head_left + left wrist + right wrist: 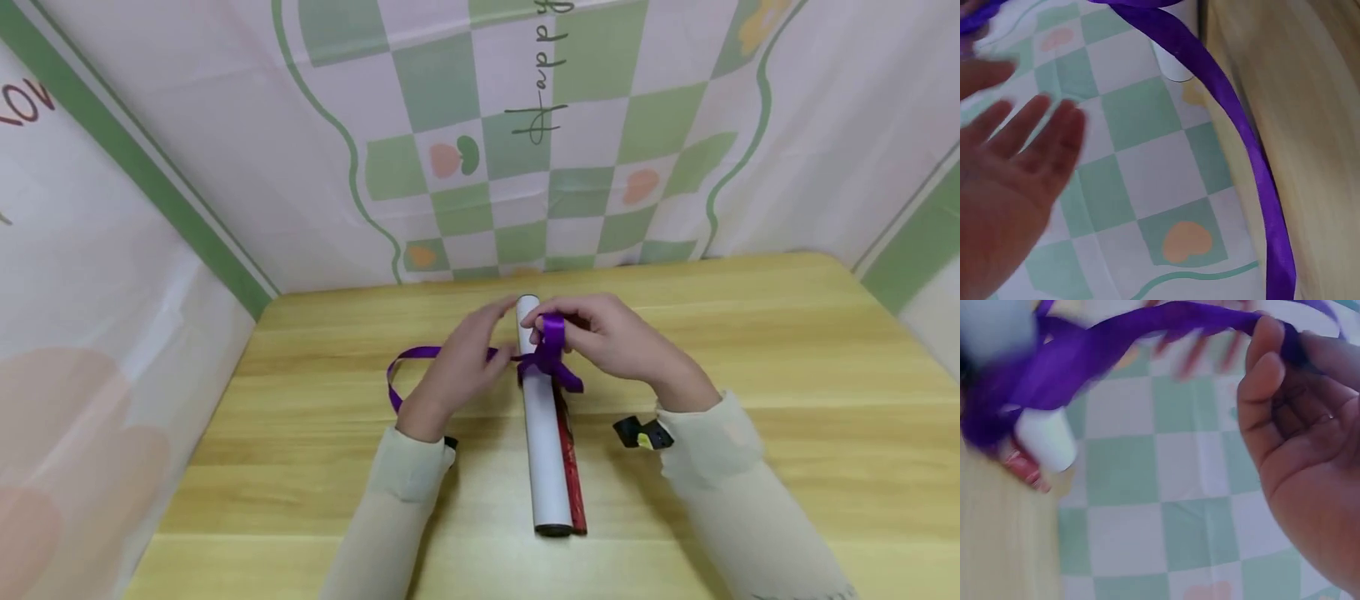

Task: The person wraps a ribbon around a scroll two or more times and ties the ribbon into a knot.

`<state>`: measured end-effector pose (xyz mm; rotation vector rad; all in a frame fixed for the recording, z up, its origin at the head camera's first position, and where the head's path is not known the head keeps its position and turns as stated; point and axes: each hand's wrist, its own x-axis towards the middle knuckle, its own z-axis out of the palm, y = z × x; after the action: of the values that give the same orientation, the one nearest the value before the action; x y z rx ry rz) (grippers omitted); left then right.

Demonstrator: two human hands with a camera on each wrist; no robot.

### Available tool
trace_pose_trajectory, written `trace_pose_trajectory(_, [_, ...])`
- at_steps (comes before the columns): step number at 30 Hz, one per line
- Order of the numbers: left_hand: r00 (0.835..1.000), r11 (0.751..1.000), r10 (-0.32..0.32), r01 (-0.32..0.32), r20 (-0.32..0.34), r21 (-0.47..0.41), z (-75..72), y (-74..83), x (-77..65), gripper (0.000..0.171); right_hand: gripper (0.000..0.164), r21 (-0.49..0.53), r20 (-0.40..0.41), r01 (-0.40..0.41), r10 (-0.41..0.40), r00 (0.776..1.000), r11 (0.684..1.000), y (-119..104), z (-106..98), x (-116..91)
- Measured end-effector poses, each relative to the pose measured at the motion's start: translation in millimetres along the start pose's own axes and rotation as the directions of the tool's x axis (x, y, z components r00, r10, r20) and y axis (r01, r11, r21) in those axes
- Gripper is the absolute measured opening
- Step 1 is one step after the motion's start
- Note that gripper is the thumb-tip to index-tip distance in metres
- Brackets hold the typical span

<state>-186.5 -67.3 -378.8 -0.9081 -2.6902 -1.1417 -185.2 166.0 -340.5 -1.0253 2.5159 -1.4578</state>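
Purple ribbon is wrapping the far half of a white tube, and I am taking that bunched crossing as the centre of my clock. The tube is lying on the table from 12 towards 6, with a red strip running along its 3 o'clock side; I am reading the ribbon as binding both, though I can't tell whether it is passing under the two. Between 2 and 3, the right hand is pinching a raised ribbon loop with thumb and forefinger, probably stopping it from collapsing. At 9, the left hand is gripping nothing that I can make out: its fingers are lying loosely apart, perhaps being left free for steadying. A long ribbon length is trailing past it at 9, seemingly giving slack, while a short end is sticking out at 4. Farther out at 4, a black device is sitting by the right cuff, away from the fingers. Beyond 12, a green-checked cloth is hanging behind the table.
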Motion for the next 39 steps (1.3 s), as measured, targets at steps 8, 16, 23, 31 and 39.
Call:
trace_pose_trajectory(8, [0.933, 0.984, -0.125, 0.074, 0.338, 0.159, 11.1, 0.6, 2.2, 0.047, 0.023, 0.374, -0.095, 0.197, -0.175, 0.98, 0.906, -25, -14, -13])
trace_pose_trajectory(16, [0.92, 0.957, -0.219, 0.139, 0.324, 0.253, 12.8, 1.1, -1.1, 0.03, 0.031, 0.52, -0.215, 0.34, -0.265, 0.94, 0.783, -29, -40, -33])
trace_pose_trajectory(23, [0.912, 0.949, -0.256, 0.173, 0.322, 0.265, 10.4, -0.9, -0.7, 0.028, 0.025, -0.185, -0.24, -0.2, 0.153, 0.959, 0.962, -5, -75, -50])
trace_pose_trajectory(31, [0.908, 0.955, -0.252, 0.176, 0.335, 0.239, 8.0, -3.1, -1.5, 0.028, 0.041, -0.52, -0.059, -0.471, 0.521, 0.852, 0.712, 49, -95, -59])
trace_pose_trajectory(39, [0.922, 0.961, -0.217, 0.144, 0.322, 0.235, 8.5, -6.3, -1.1, 0.015, 0.037, -0.485, 0.067, -0.372, 0.458, 0.887, 0.792, 38, -53, -31])
